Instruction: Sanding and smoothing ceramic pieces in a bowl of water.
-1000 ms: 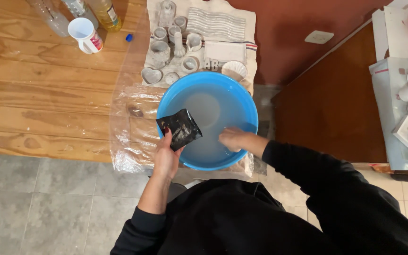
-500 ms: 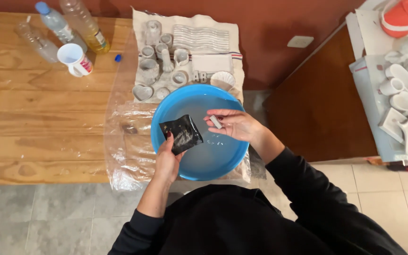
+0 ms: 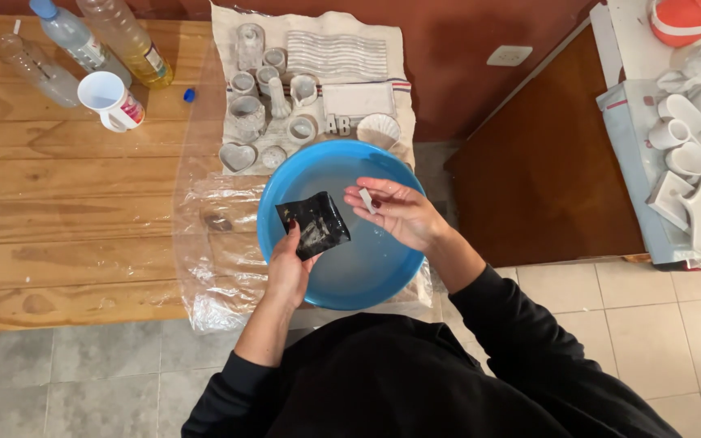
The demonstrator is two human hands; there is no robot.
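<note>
A round blue basin with cloudy water stands on clear plastic sheeting at the edge of a wooden table. My left hand holds a black square of abrasive paper over the basin's left side. My right hand is raised above the water, palm up, pinching a small white piece in its fingers, close beside the black sheet.
Behind the basin a cloth carries several small white cast pieces and moulds. Plastic bottles and a white mug stand at the table's far left. A second surface at right holds more white casts and an orange bucket.
My right hand has come up out of the water with a small white piece and now holds it next to the black sheet. The left hand has barely moved.
</note>
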